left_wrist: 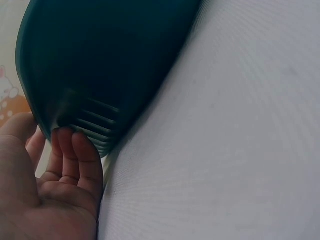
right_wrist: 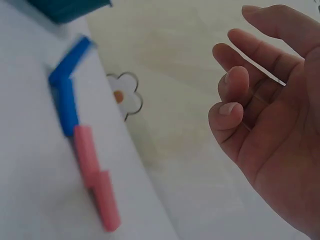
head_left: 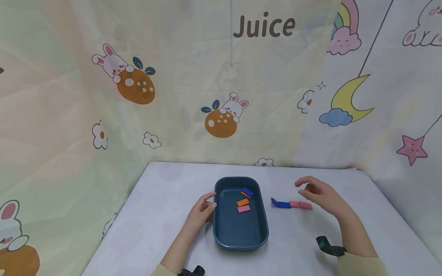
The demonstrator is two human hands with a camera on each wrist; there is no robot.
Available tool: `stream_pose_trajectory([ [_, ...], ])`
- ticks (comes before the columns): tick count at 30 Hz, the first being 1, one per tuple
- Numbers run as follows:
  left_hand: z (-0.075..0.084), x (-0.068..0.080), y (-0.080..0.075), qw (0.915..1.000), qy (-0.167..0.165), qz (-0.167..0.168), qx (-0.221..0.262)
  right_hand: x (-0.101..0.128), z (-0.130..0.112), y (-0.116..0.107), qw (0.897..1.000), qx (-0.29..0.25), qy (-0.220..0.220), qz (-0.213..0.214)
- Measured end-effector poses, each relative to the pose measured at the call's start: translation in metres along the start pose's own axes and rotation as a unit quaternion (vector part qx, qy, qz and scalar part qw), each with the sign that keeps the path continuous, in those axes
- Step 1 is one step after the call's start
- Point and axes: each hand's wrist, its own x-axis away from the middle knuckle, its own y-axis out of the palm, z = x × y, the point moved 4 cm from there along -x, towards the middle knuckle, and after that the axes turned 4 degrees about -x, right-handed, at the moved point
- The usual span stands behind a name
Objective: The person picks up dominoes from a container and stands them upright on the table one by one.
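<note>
A dark teal rectangular tray (head_left: 221, 234) stands on the table, with several small flat blocks inside: a blue block (head_left: 247, 191) over an orange one, another orange block (head_left: 243, 202) and a pink block (head_left: 243, 209). My left hand (head_left: 202, 210) holds the tray's left side, thumb at the rim; in the left wrist view its fingers (left_wrist: 87, 155) lie against the ridged outer wall. My right hand (head_left: 319, 194) hovers over the table, fingers loosely bent and nothing in them. Near it, two blue blocks (right_wrist: 68, 105) and two pink blocks (right_wrist: 87, 155) form an end-to-end row, one blue block angled.
A white cloth covers the table (head_left: 162, 214). Behind it hangs a printed curtain (head_left: 186, 76) with rabbits, flowers and a moon. Black wrist straps (head_left: 330, 247) sit on both arms near beige sleeves (head_left: 360, 265).
</note>
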Motion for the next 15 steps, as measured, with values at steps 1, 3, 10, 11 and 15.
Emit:
stream_pose_trajectory([
  [1,0.000,0.000,0.000,1.0000,0.000,0.000,0.000,-0.002,-0.005,0.000,1.000,0.002,-0.004,-0.001],
  [3,0.000,0.000,0.000,1.0000,0.001,0.000,0.002,-0.006,-0.013,-0.001,1.000,0.002,-0.006,-0.003],
  [10,-0.001,-0.001,-0.001,1.0000,0.003,-0.001,0.003,-0.025,-0.022,0.010,0.999,-0.034,-0.021,-0.021],
  [11,-0.002,-0.001,-0.001,1.0000,0.003,-0.001,0.001,-0.027,-0.023,0.012,0.999,-0.038,-0.025,-0.023],
  [15,-0.003,-0.002,0.000,1.0000,0.004,0.001,-0.006,-0.033,-0.025,0.019,0.998,-0.039,-0.027,-0.034],
])
